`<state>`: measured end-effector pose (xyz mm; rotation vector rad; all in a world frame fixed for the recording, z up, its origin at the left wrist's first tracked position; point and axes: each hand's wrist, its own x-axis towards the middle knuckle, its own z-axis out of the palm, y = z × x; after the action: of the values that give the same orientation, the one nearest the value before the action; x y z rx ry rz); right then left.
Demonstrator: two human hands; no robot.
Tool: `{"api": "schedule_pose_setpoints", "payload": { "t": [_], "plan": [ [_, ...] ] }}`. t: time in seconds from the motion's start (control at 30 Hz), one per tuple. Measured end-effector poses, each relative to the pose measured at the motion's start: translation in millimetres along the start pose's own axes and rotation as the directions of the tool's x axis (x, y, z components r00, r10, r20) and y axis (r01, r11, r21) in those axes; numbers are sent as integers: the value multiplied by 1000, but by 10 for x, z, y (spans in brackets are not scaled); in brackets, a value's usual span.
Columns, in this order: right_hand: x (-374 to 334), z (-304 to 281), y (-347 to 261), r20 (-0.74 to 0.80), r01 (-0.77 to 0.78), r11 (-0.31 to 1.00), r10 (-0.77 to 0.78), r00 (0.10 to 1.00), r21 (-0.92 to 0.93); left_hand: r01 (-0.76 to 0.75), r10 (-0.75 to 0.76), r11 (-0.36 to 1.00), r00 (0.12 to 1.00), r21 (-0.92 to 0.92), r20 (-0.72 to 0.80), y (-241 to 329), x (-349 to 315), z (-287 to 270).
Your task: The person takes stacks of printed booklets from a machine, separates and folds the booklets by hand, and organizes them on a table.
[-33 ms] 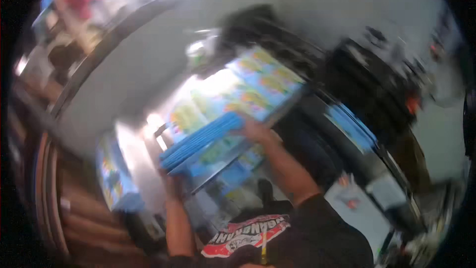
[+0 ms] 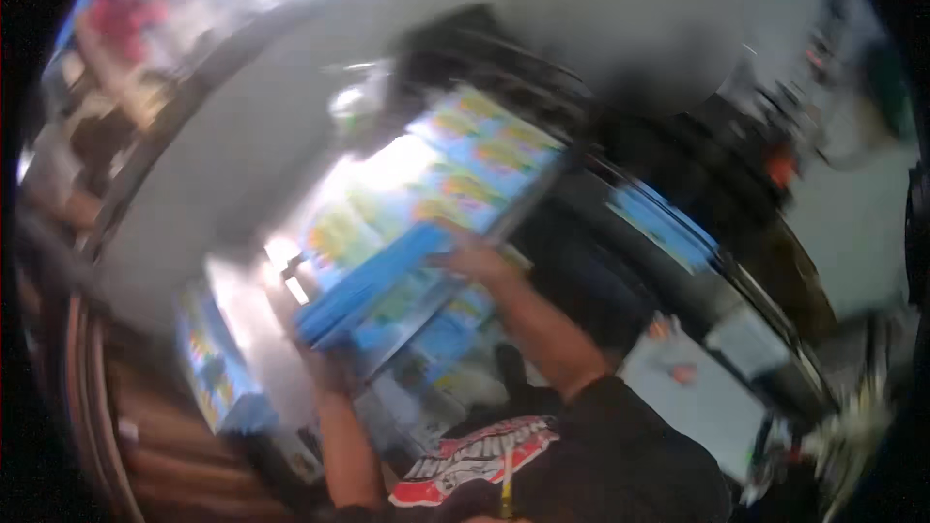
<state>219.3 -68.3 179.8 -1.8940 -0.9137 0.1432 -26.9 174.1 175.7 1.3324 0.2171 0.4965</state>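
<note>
Between my two hands is a blue stack of thin flat pieces (image 2: 373, 281), perhaps card or paper; motion blur hides the exact kind. My right hand (image 2: 465, 254) is closed round its far right end, the fingers lying over the top. At the near left end, my left hand (image 2: 325, 365) grips it from below, its fingers mostly hidden. The stack is held slanted just above colourful printed sheets (image 2: 475, 189) in blue, yellow and green, which lie on the sloping work surface in front of me. More printed blue pieces (image 2: 455, 324) show below the stack, nearer my body.
At left stands a block of printed blue sheets (image 2: 218, 368) beside a shiny metal panel (image 2: 252, 329). Dark machinery (image 2: 678, 165) fills the right, with a blue sheet (image 2: 664, 225) on it. A white board (image 2: 693, 387) lies at lower right. Another person (image 2: 121, 15) is blurred at upper left.
The whole view has shifted slightly, so most things appear a little farther left. The stack stays in both hands; its layered edge shows less distinctly now.
</note>
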Motion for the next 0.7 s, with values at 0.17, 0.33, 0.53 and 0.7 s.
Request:
{"api": "schedule_pose_setpoints", "payload": {
  "t": [0.17,0.33,0.53,0.7],
  "plan": [
    [-1160,-268,-437,-148,-238,784,385,911,573,-75,71,996,993,41,98,8,-286,122],
    [-2931,-507,-168,-195,-468,531,781,593,707,187,-326,897,892,400,313,117,-629,1164],
    [-5061,-480,-73,-285,-265,393,886,366,881,103,-462,841,647,531,606,-1086,-1287,2064],
    [-6056,-868,-482,-425,-286,409,905,6,867,75,-538,830,370,553,757,-1239,-1720,3412]
  ]
}}
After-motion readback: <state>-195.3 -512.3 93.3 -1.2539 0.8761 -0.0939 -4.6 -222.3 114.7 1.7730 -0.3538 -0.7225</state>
